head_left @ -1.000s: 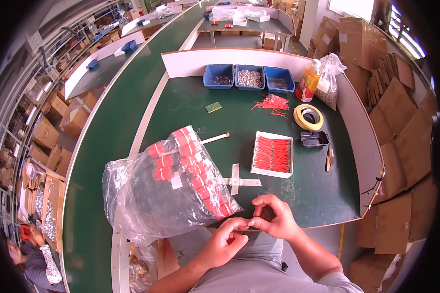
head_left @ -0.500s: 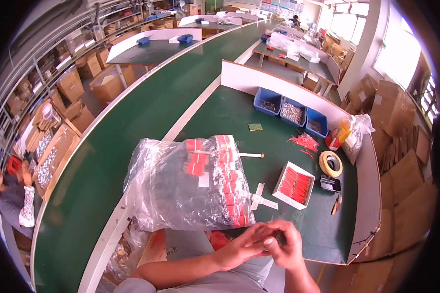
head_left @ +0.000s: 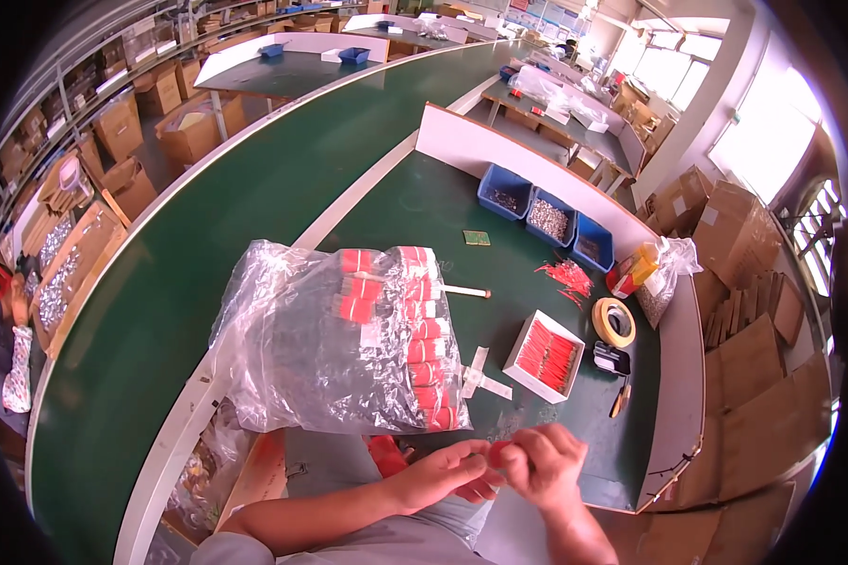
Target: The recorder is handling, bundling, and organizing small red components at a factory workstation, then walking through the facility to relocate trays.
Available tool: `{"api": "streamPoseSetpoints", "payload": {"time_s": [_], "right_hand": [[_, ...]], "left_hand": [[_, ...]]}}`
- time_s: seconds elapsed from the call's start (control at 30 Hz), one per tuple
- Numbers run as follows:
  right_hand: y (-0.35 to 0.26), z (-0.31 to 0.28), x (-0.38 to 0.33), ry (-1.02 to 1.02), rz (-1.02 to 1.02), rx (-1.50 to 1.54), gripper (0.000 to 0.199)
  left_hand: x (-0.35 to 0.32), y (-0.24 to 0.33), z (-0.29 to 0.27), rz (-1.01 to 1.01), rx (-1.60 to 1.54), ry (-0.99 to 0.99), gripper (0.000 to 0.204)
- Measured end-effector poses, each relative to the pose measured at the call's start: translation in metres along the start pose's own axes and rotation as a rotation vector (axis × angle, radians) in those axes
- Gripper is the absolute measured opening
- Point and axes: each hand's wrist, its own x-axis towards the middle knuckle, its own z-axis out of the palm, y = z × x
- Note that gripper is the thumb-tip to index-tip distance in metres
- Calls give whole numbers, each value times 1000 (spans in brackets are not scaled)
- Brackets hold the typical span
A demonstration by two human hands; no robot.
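Both my hands meet over my lap at the table's front edge. My left hand (head_left: 443,475) has its fingers curled and its thumb and fingertips near a small red piece (head_left: 497,454). My right hand (head_left: 545,463) is closed over the same spot; most of what lies in it is hidden. To the left lies a clear plastic bag (head_left: 292,348) of red bundles (head_left: 424,350). Ahead of my right hand stands a white box (head_left: 537,388) of red wire-like pieces (head_left: 546,356).
Blue bins (head_left: 505,192) of small metal parts line the partition (head_left: 537,162). Loose red wires (head_left: 567,279), a tape roll (head_left: 613,323), a small tool (head_left: 620,399) and a green board (head_left: 476,238) lie on the table. Another person's sleeve (head_left: 17,377) shows at far left.
My right hand has turned and closed into a fist, and a red piece now shows between my hands. The dark thing seen there before is out of sight. The view has shifted slightly.
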Motion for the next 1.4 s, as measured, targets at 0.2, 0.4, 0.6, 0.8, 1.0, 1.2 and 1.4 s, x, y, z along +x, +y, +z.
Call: {"api": "streamPoseSetpoints", "payload": {"time_s": [0.2, 0.4, 0.6, 0.8, 1.0, 1.2, 1.4], "right_hand": [[32, 4, -9, -52, 23, -263, 22], [39, -3, -14, -21, 25, -258, 18], [40, -8, -9, -239, 74, -285, 17], [33, -11, 0, -109, -74, -176, 27], [41, -10, -4, -206, -63, -58, 29], [51, -3, -7, -238, -27, -86, 27], [44, -15, -1, -94, -52, -98, 27]], "left_hand": [[1, -17, -24, 84, 356, 20, 34], [-1, -16, -16, 27, 401, 11, 30], [-6, -10, -11, 39, 513, -27, 28], [-12, -13, -7, 56, 594, -39, 27], [-19, -16, -9, -23, 556, -14, 26], [-17, -2, 7, -63, 578, 46, 25], [-22, -9, 6, -89, 641, 38, 26]]}}
